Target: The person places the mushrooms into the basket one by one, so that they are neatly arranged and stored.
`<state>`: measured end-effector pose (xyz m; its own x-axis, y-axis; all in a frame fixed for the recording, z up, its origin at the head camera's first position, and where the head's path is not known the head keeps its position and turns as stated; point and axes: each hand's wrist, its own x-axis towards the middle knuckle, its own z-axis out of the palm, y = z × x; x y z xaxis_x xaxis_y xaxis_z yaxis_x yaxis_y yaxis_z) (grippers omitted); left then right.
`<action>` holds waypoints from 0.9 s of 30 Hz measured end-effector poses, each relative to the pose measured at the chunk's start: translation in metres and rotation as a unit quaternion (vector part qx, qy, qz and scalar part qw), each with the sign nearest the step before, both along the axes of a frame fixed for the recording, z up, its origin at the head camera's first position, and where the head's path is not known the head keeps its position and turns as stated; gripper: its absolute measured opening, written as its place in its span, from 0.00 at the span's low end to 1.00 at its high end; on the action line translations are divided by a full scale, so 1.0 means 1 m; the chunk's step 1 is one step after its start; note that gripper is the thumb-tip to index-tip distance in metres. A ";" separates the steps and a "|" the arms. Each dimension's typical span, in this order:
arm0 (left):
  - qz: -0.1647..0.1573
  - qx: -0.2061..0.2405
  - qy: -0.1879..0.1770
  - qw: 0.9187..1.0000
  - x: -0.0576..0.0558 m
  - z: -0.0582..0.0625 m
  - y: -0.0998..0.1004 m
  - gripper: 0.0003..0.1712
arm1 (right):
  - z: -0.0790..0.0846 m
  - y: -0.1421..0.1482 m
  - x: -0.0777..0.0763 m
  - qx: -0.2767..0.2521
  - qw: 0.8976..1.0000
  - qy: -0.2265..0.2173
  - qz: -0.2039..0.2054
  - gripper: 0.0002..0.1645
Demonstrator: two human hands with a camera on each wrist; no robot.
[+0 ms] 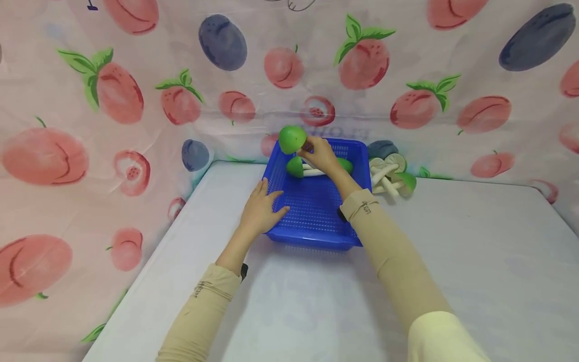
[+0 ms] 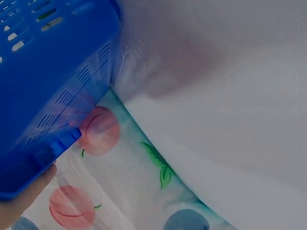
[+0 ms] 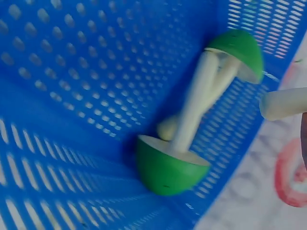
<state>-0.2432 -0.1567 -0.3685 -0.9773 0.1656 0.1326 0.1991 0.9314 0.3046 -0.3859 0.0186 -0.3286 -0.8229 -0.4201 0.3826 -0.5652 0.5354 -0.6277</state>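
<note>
My right hand (image 1: 320, 155) pinches a toy mushroom (image 1: 292, 139) with a rounded green cap, held above the back left of a blue plastic basket (image 1: 312, 201). The pale stem (image 3: 283, 103) of that mushroom juts in from the right edge of the right wrist view; the fingers hide part of it. Lying crosswise at the back of the basket are two more green-capped mushrooms (image 3: 172, 167), their white stems side by side. My left hand (image 1: 262, 208) holds the basket's left rim, thumb side over the inside. In the left wrist view, a finger (image 2: 41, 187) lies along the rim.
Beside the basket's right wall sits a heap of several white-stemmed mushrooms (image 1: 389, 176), some with green caps. The basket stands near the back of a white table (image 1: 298, 301). A fruit-print cloth (image 1: 253, 60) hangs behind and to the left.
</note>
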 end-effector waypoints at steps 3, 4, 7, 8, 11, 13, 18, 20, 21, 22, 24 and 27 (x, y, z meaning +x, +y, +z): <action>-0.001 -0.001 0.003 1.000 0.000 -0.001 0.001 0.32 | -0.011 0.004 -0.004 0.017 1.000 -0.007 -0.007 0.12; 0.000 -0.001 0.003 1.000 0.000 -0.001 0.002 0.32 | -0.014 0.004 -0.006 0.021 1.000 -0.009 -0.007 0.12; 0.002 -0.001 0.002 1.000 0.001 -0.001 0.002 0.32 | -0.023 0.007 -0.010 0.033 0.999 -0.011 -0.007 0.11; 0.004 -0.002 0.001 1.000 0.001 -0.001 0.002 0.32 | -0.025 0.007 -0.011 0.037 0.999 -0.011 -0.006 0.11; 0.007 -0.003 -0.002 1.000 0.002 -0.001 0.002 0.32 | -0.029 0.009 -0.014 0.057 0.998 -0.020 -0.002 0.13; 0.007 -0.003 -0.002 1.000 0.001 -0.001 0.003 0.32 | -0.032 0.010 -0.016 0.074 0.997 -0.028 0.003 0.15; 0.004 -0.004 0.004 1.000 -0.003 0.001 0.005 0.32 | -0.036 0.014 -0.020 0.120 0.991 -0.049 0.008 0.16; 0.006 -0.003 0.002 1.000 -0.003 0.001 0.004 0.32 | -0.037 0.014 -0.021 0.140 0.988 -0.062 0.014 0.16; 0.008 -0.004 0.000 1.000 -0.003 0.001 0.004 0.32 | -0.038 0.014 -0.021 0.149 0.986 -0.068 0.020 0.15; 0.009 -0.005 -0.002 1.000 -0.002 0.001 0.004 0.32 | -0.039 0.013 -0.021 0.158 0.984 -0.073 0.026 0.15; 0.012 -0.005 -0.006 1.000 -0.001 0.001 0.003 0.32 | -0.040 0.012 -0.021 0.172 0.981 -0.082 0.039 0.16; 0.013 -0.006 -0.006 1.000 0.001 0.001 0.002 0.32 | -0.042 0.011 -0.020 0.192 0.977 -0.082 0.050 0.16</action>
